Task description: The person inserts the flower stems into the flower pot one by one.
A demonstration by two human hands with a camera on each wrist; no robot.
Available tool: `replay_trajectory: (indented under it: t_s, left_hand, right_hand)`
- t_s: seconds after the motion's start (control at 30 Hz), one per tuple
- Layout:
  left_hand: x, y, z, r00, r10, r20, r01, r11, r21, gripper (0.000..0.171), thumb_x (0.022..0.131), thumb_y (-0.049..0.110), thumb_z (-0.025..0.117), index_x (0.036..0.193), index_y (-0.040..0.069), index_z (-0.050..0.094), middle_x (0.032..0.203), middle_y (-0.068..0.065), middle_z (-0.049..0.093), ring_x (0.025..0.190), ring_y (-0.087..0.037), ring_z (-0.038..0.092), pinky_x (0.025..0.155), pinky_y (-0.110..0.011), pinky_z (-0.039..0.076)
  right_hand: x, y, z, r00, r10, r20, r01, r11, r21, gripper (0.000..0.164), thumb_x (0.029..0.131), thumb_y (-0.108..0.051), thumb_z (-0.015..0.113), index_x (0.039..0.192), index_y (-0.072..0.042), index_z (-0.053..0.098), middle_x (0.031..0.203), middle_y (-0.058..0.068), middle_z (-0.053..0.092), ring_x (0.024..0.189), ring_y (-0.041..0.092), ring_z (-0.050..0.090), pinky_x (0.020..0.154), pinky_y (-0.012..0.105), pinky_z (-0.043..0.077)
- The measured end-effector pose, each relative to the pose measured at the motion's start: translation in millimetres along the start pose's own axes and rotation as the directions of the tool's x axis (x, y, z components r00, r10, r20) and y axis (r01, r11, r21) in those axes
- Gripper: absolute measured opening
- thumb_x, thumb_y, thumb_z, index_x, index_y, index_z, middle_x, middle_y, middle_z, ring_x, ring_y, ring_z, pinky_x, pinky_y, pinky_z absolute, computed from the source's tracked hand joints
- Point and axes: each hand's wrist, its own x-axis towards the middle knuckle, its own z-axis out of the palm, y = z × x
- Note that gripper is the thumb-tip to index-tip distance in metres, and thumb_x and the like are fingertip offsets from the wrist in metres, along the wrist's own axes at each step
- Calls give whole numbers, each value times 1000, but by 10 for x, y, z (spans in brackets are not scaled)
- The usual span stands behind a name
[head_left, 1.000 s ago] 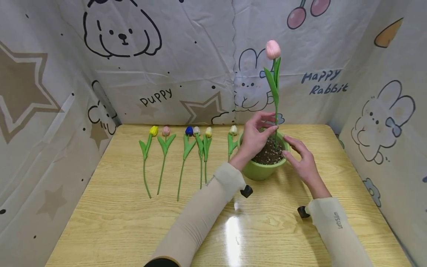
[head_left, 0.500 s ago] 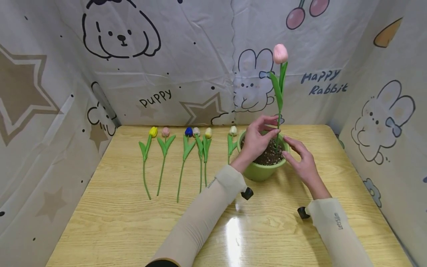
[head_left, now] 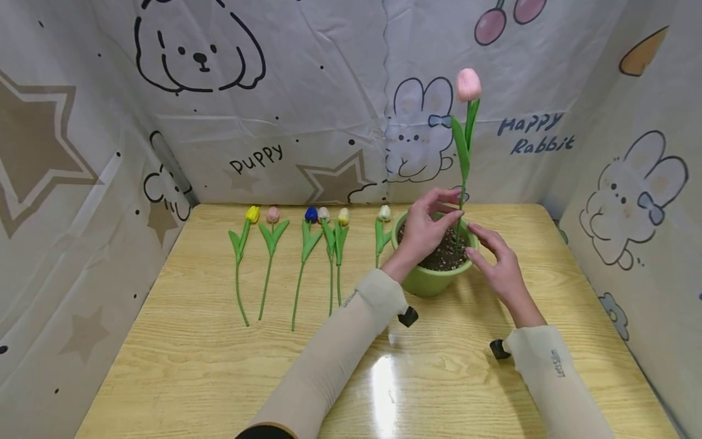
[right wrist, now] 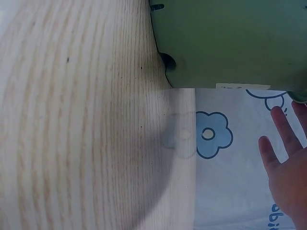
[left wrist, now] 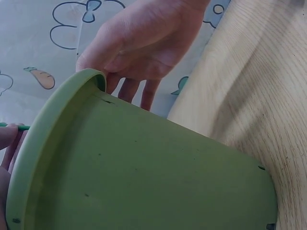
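Observation:
In the head view my left hand [head_left: 425, 222] pinches the green stem of a pink artificial tulip [head_left: 468, 85]. The tulip stands almost upright, its lower end in the dark soil [head_left: 441, 259] of a light green flowerpot [head_left: 425, 283]. Spread and relaxed, my right hand [head_left: 500, 268] has its thumb and forefinger at the pot's right rim. The left wrist view shows this right hand [left wrist: 144, 43] against the rim of the pot [left wrist: 158, 167], with the left fingertips at the left edge. Loosely spread fingers of the right hand [right wrist: 290, 177] appear in the right wrist view.
Left of the pot, several tulips lie on the wooden table [head_left: 219, 372]: yellow [head_left: 252, 214], pink [head_left: 272, 214], blue [head_left: 311, 214], pale pink [head_left: 323, 214], pale yellow [head_left: 343, 216] and white [head_left: 384, 213]. Printed cloth [head_left: 329, 110] encloses the back and sides.
The pink tulip's head has shifted to the right, and its stem now leans slightly right. My left hand has moved a little right with it; the right hand stays at the rim.

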Motion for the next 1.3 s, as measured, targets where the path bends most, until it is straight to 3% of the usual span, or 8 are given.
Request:
replay_trajectory:
  t_s: [0.33, 0.73, 1.03, 1.17, 1.3]
  left_hand:
    - [0, 12, -1, 1000, 6, 3, -6, 999, 31, 34, 97, 1, 69, 131, 6, 65, 122, -15, 69, 104, -29, 72, 82, -23, 64]
    - [2, 15, 8, 1000, -7, 12, 7, 999, 41, 35, 96, -1, 70, 131, 5, 65, 120, -17, 70, 98, -20, 73, 81, -21, 63]
    - [2, 19, 34, 998, 30, 54, -38, 986, 159, 35, 96, 0, 71, 130, 7, 66, 119, -14, 72, 101, -19, 74, 86, -16, 59]
    - [2, -5, 37, 997, 32, 76, -48, 974, 219, 34, 96, 2, 71, 129, 8, 67, 118, -12, 73, 100, -18, 74, 86, -13, 57]
    - [6, -36, 31, 998, 31, 60, -43, 974, 221, 30, 95, 1, 72, 125, 7, 68, 119, -12, 73, 99, -18, 74, 86, -13, 57]
  right_hand:
    - [-4, -3, 4, 1000, -3, 0, 3, 1000, 24, 50, 102, -8, 65, 151, -7, 53, 150, 19, 53, 131, -9, 45, 114, 12, 36]
    - [-3, -10, 10, 1000, 0, 3, -1, 999, 48, 50, 102, -6, 64, 151, -7, 53, 150, 19, 53, 130, -8, 47, 116, 16, 38]
    - [-8, -27, -6, 1000, -16, 5, 15, 998, 55, 50, 102, -4, 63, 151, -6, 52, 149, 21, 53, 129, -9, 47, 112, 8, 35]
    - [-11, -28, -5, 1000, -14, 10, 13, 998, 54, 50, 102, -6, 63, 152, -7, 52, 149, 21, 52, 130, -9, 46, 113, 10, 36]
    - [-14, -19, 6, 1000, -18, 13, 17, 999, 51, 51, 103, -7, 63, 152, -7, 51, 150, 22, 52, 131, -7, 47, 115, 14, 38]
